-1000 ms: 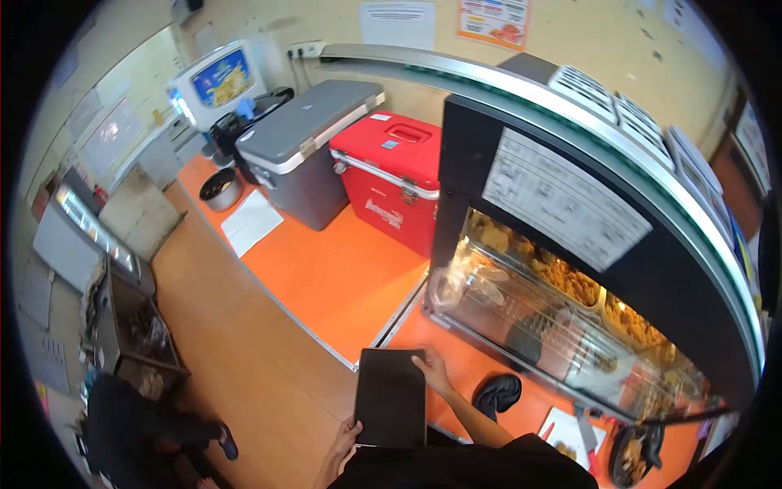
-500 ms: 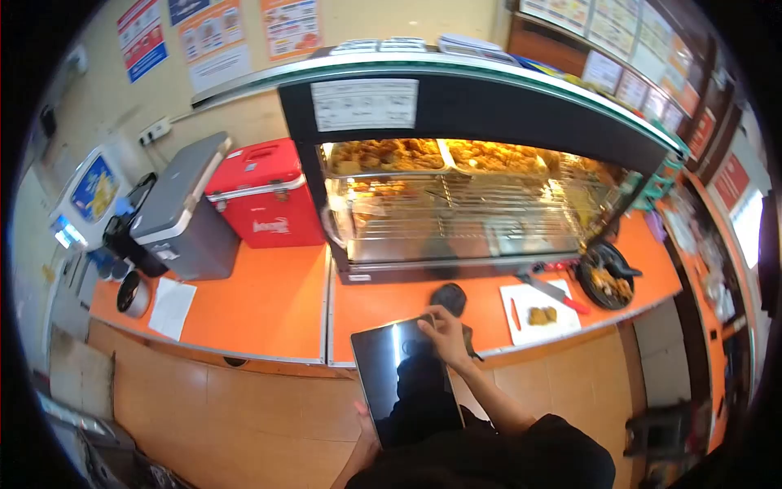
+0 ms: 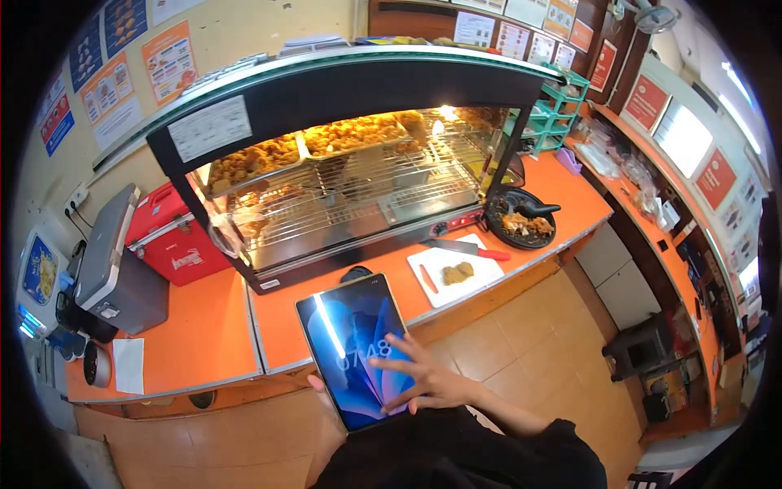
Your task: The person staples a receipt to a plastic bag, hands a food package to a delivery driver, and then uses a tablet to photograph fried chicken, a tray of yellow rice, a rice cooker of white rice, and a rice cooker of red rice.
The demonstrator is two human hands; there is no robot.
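A tablet (image 3: 350,326) with a lit blue lock screen is tilted up in front of my body. My left hand (image 3: 324,401) grips its lower left edge, with the thumb showing beside the frame. Over the lower right of the screen, my right hand (image 3: 425,379) has its fingers spread; whether the fingertips touch the glass is hard to tell. Beyond the tablet, a white cutting board (image 3: 440,295) on the orange counter (image 3: 297,318) bears small brown food pieces (image 3: 458,273) and a red-handled knife (image 3: 468,248).
A heated display case (image 3: 358,236) with fried food stands behind the board. To its left are a red cooler (image 3: 183,248) and a grey cooler (image 3: 130,277). A black pan of food (image 3: 521,232) sits right of the board. Green racks (image 3: 550,122) stand at the counter's far end.
The tablet's dark screen has lit up. My right hand has moved from the top right corner down over the screen, fingers now spread. The view has turned to the right.
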